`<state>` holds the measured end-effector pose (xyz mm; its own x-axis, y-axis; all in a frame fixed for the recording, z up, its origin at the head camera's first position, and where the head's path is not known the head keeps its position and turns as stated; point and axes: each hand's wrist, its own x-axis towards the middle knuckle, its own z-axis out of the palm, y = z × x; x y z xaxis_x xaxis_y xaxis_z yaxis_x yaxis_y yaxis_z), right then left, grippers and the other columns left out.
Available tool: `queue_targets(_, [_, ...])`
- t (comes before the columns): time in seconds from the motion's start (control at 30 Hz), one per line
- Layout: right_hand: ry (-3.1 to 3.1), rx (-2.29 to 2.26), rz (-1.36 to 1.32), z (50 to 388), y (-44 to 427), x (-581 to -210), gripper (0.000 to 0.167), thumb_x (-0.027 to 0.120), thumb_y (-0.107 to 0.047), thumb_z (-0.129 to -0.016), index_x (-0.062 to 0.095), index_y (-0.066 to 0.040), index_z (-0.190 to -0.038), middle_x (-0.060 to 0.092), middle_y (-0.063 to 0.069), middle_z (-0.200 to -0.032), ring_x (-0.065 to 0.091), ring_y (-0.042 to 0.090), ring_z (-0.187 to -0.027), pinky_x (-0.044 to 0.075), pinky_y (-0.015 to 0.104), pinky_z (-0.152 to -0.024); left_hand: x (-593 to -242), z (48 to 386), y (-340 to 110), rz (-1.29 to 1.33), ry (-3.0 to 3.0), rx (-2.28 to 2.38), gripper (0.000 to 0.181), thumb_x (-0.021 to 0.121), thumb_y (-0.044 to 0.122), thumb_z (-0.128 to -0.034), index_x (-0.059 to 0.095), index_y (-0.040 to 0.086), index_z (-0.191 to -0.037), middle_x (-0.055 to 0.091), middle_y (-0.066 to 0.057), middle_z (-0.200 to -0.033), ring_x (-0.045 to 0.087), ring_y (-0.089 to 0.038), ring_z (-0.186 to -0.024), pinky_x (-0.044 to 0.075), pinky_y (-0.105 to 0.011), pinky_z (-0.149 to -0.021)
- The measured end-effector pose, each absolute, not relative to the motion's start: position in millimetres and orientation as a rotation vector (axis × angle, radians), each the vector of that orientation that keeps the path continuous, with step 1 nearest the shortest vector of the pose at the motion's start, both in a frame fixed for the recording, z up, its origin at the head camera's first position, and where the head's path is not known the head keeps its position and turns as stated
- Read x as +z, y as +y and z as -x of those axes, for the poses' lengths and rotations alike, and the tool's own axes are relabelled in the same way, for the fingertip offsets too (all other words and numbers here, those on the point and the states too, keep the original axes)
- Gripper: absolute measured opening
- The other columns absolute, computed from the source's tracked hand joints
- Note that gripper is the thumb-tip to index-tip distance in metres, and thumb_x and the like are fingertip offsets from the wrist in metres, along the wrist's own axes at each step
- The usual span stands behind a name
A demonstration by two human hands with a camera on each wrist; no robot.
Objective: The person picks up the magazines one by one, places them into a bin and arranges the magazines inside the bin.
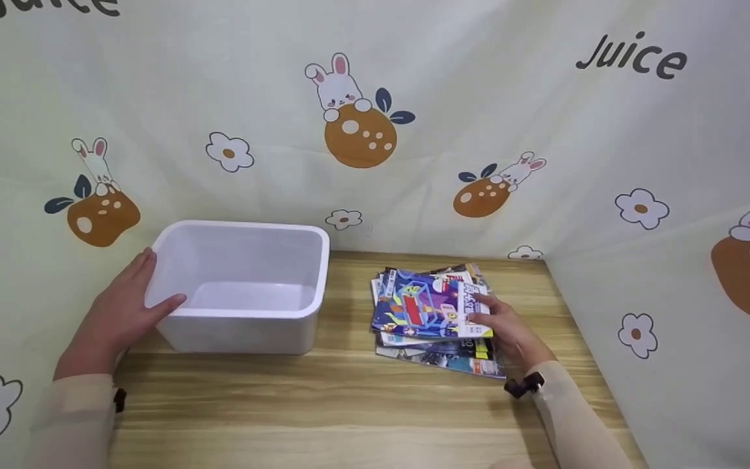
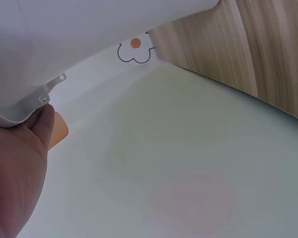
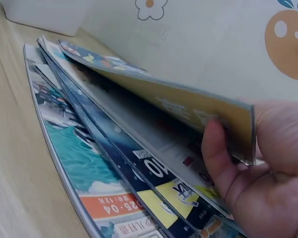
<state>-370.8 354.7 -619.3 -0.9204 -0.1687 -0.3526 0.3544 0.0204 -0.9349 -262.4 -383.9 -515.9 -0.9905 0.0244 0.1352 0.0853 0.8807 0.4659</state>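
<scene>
A white plastic bin (image 1: 238, 334) stands on the wooden table at the left, its inside bare. My left hand (image 1: 118, 312) grips the bin's left rim, thumb over the front corner and fingers along the outer side. To the right lies a stack of magazines (image 1: 437, 361). My right hand (image 1: 508, 329) pinches the right edge of the top magazine (image 1: 420, 305), which has a purple and blue cover. In the right wrist view that magazine (image 3: 179, 101) is lifted at the near edge, with the thumb beneath it. The other magazines (image 3: 69, 144) lie fanned below.
A pale cloth (image 1: 440, 130) printed with rabbits, oranges and flowers hangs behind and at both sides. The wooden table (image 1: 323, 410) stretches in front of the bin and the stack. A dark clip-like device (image 1: 525, 385) sits at the right wrist.
</scene>
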Motion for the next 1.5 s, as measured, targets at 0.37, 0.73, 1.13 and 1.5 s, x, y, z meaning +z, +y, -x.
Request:
queue_targets(0.37, [2.051,-1.915,-0.145,373,343,-620,0.101,0.087,-0.01,-0.095,0.031,-0.029,-0.177,0.063,0.025,-0.139,0.079,0.032,-0.102,0.068,0.042,-0.089,-514,260,-385,0.081,-2.905,-0.738,0.118,0.063,0.071,-0.1015,0.003,0.005,-0.177,0.005,-0.026,-0.183,0.011,-0.055,-0.166,0.02,-0.087,-0.12])
queue_targets(0.73, [2.034,-2.114,-0.045,371,334,-615,0.094,0.077,0.001,-0.1,0.026,-0.017,-0.178,0.051,0.026,-0.156,0.074,0.019,-0.104,0.065,0.029,-0.089,-518,257,-383,0.084,-2.909,-0.734,0.117,0.063,0.071,-0.1022,0.006,0.001,-0.177,0.008,-0.028,-0.182,0.014,-0.056,-0.165,0.022,-0.085,-0.122])
queue_targets(1.13, [2.01,-2.183,0.06,367,305,-567,0.094,0.076,0.001,-0.102,0.026,-0.023,-0.178,0.044,0.024,-0.164,0.071,0.021,-0.116,0.063,0.03,-0.099,-515,258,-383,0.077,-2.91,-0.746,0.118,0.063,0.072,-0.1011,0.005,0.004,-0.177,0.007,-0.025,-0.183,0.013,-0.054,-0.166,0.021,-0.085,-0.122])
queue_targets(1.5, [1.93,-2.25,0.138,361,274,-518,0.093,0.074,0.001,-0.104,0.028,-0.03,-0.178,0.046,0.021,-0.162,0.075,0.026,-0.116,0.065,0.039,-0.098,-513,259,-383,0.064,-2.924,-0.745,0.119,0.061,0.075,-0.1008,0.003,0.006,-0.177,0.003,-0.024,-0.184,0.01,-0.053,-0.167,0.019,-0.084,-0.123])
